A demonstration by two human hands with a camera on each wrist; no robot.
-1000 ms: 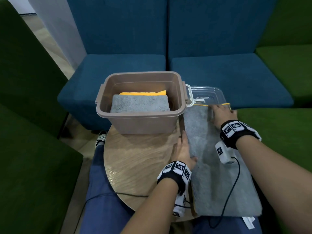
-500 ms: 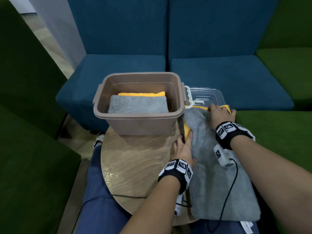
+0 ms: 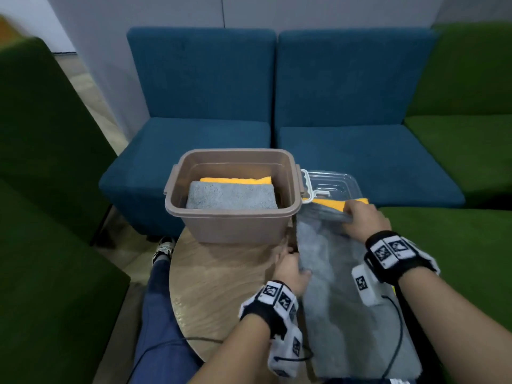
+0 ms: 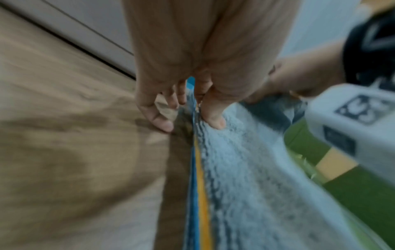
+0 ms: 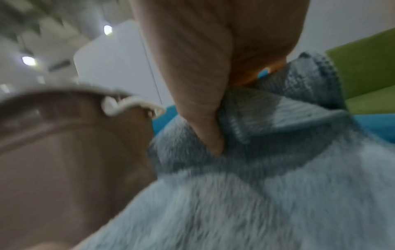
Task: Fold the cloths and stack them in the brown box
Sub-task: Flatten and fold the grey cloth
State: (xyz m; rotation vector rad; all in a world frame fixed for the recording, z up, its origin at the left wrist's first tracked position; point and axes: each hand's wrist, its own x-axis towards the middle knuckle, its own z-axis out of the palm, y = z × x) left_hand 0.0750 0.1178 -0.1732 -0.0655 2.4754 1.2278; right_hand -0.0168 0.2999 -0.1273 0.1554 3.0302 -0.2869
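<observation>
Since a second ago, the far edge of the grey cloth (image 3: 349,314) has lifted off the stack: it lay flat under my palms then, and now its top end is peeled up, baring the yellow cloth (image 3: 329,204) beneath.

Nearest me, lower centre of the head view, my left hand (image 3: 289,268) pinches the cloth's left edge, thumb on top and fingers curled below, at the rim of the round wooden table (image 3: 221,286). The cloth runs lengthwise from the lower right of the frame up toward the centre right, so its long axis points straight away from me.

Further along that axis, my right hand (image 3: 363,221) grips the raised far edge, fingers curled round a bunched fold. It is the nearer hand to the end that must travel, so I judge the fold comes back toward me along the cloth's length.

Left of that hand stands the brown box (image 3: 177,206), touching the cloth's corner, with a folded grey cloth (image 3: 231,195) over an orange one inside. Behind the right hand lies a clear lid (image 3: 332,180).
</observation>
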